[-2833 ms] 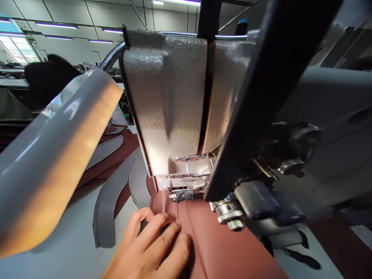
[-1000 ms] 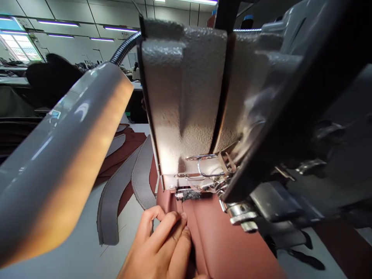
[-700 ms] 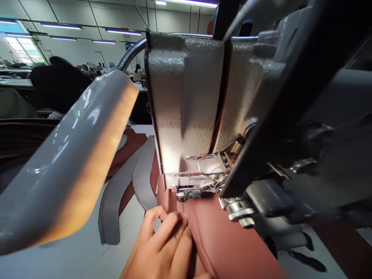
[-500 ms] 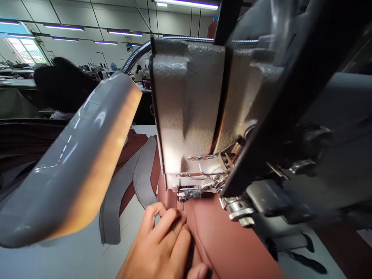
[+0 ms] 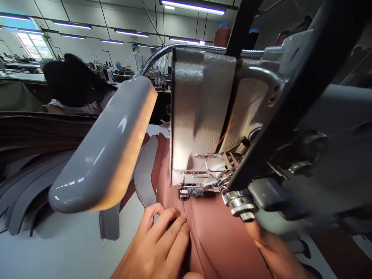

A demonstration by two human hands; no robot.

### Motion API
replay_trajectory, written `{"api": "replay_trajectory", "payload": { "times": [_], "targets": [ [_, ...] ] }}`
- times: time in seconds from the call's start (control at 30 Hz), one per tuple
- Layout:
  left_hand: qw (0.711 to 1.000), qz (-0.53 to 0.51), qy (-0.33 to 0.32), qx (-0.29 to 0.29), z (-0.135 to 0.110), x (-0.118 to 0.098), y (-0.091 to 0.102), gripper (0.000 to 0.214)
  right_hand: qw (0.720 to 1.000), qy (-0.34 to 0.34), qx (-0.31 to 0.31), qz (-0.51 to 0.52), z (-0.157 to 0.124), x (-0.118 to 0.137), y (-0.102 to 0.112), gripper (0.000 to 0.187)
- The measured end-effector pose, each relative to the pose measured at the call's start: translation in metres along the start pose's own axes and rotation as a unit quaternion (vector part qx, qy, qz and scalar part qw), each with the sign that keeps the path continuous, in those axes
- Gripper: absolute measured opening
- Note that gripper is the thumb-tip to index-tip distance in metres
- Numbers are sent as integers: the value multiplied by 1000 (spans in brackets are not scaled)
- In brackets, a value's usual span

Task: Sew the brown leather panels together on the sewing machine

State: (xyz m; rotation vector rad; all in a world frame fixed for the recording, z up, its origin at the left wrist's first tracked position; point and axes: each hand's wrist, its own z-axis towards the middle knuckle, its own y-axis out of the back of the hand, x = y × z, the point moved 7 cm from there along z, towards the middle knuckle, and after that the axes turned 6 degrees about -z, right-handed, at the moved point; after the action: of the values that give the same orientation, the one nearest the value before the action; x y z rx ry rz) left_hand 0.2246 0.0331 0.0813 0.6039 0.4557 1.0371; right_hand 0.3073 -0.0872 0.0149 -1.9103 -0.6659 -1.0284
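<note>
Red-brown sheet (image 5: 217,234) partly under presser foot (image 5: 183,195) — midway, I judge; stretch nearer me not yet through. My left hand (image 5: 158,244) bunched on sheet, right hand (image 5: 276,252) by edge — can't tell if either pinches.

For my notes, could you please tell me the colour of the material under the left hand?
The material is reddish-brown, best seen in the head view.

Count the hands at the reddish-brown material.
2: the left hand rests on the reddish-brown material, near the presser foot; the right hand is at its right edge, partly hidden behind the metal knob.
</note>
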Motion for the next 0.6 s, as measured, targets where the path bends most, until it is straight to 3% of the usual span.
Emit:
{"api": "replay_trajectory", "payload": {
  "times": [0.1,0.23,0.4,0.5,0.6],
  "targets": [
    [1000,-11,-2,2,0,3,2,38,998,-33,-5,50,9,3,-7,56],
    [1000,-26,-5,7,-2,8,3,25,999,-41,-22,28,13,6,-11,49],
    [999,-36,-9,19,1,13,7,33,996,-70,-56,19,13,-2,-4,35],
    [998,-26,-10,50,2,16,5,33,994,-42,-102,-18,15,0,1,32],
    [999,-18,-8,33,0,18,5,34,981,-40,-176,-73,13,0,9,37]
  ]
}}
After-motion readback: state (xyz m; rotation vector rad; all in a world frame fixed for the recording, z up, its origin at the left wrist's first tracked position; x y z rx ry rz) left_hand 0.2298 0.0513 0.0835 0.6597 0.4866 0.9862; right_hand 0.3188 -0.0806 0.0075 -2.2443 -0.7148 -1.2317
